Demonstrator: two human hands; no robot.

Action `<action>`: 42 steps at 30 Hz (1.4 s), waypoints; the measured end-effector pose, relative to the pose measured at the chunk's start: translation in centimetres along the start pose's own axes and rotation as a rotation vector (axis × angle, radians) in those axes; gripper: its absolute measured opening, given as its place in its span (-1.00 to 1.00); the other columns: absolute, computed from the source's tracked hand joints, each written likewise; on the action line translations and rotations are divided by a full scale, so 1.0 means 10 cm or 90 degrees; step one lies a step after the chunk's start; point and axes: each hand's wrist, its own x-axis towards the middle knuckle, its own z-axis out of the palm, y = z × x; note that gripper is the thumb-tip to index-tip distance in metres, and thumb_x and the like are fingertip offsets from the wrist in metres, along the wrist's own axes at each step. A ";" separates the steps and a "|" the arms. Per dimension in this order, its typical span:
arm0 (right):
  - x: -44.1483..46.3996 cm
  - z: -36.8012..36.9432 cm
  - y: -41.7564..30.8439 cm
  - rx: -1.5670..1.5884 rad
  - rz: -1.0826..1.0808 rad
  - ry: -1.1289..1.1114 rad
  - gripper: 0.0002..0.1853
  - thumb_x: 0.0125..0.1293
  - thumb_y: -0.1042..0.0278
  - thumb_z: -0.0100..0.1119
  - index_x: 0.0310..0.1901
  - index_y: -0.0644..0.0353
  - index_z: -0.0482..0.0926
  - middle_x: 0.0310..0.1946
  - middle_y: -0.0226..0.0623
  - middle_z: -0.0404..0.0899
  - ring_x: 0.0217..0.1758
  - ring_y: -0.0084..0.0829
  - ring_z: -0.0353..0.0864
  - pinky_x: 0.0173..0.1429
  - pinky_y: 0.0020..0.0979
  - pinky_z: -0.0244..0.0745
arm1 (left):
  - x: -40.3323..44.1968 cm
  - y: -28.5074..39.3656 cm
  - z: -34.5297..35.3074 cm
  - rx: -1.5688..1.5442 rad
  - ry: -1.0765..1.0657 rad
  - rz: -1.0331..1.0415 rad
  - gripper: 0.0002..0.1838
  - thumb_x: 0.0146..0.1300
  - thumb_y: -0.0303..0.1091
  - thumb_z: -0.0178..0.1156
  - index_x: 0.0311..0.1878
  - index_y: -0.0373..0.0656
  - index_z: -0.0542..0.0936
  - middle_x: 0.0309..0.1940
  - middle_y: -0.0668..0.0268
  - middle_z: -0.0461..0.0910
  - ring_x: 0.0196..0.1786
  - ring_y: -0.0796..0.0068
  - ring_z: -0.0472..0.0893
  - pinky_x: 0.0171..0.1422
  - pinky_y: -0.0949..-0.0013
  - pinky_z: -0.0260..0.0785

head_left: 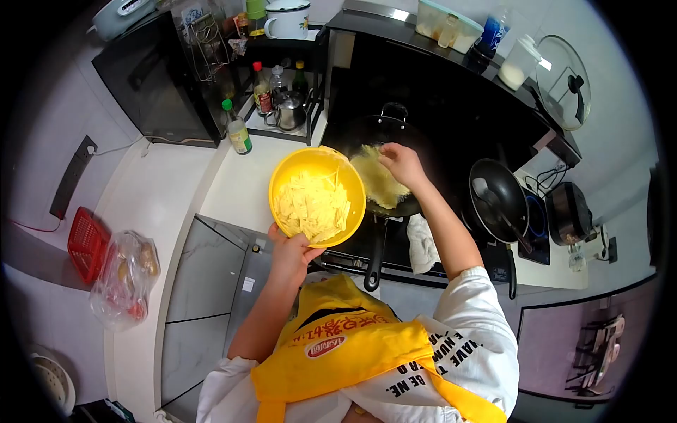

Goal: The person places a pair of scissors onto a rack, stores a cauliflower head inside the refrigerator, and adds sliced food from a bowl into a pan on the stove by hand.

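Note:
A yellow bowl [277,169] holds many pale yellow, coated strips [310,206]. My left hand [291,254] grips its near rim, tilting it a little toward the pan. To the right, my right hand [400,163] hangs over a dark pan [405,130] with its fingers pinched together; whether anything is between them is too small to make out. Bubbling oil [381,185] with yellowish pieces lies in the pan beneath that hand. The pan's black handle [376,257] points toward my body.
A second black pan [499,190] with a utensil stands on the right. Bottles [261,88] and a metal pot [290,111] fill the rack behind the bowl. A green-capped bottle [238,130] stands beside it. A white cloth [422,243] hangs at the stove's front edge.

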 end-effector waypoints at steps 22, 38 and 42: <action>-0.42 0.59 -0.77 -0.539 -0.435 -0.367 -0.84 0.07 0.31 0.18 -0.33 0.05 0.71 -0.33 -0.26 0.70 -0.11 -0.29 0.65 0.07 -0.26 0.40 | -0.04 -0.04 0.06 0.002 -0.024 -0.028 -0.12 0.09 -0.68 -0.07 0.45 0.06 -0.16 0.31 0.01 0.25 0.20 -0.03 0.52 0.16 -0.13 0.49; -0.01 0.15 -0.77 0.081 -0.194 -0.333 -0.75 0.17 0.29 0.30 -0.19 0.24 0.56 -0.37 -0.21 0.62 -0.31 -0.34 0.62 -0.20 -0.35 0.49 | 0.02 -0.04 0.19 -0.014 -0.056 -0.016 -0.11 0.04 -0.71 -0.07 0.42 0.06 -0.19 0.30 0.03 0.23 0.18 0.00 0.54 0.06 -0.05 0.58; 0.00 -0.05 -0.91 0.266 -0.033 -0.352 -0.75 0.14 0.32 0.39 -0.21 0.26 0.60 -0.42 -0.41 0.59 -0.35 -0.65 0.52 -0.22 -0.52 0.45 | 0.00 -0.04 0.29 -0.019 -0.010 -0.012 -0.10 0.05 -0.70 -0.04 0.42 0.05 -0.19 0.28 0.02 0.26 0.16 0.01 0.56 0.05 -0.04 0.58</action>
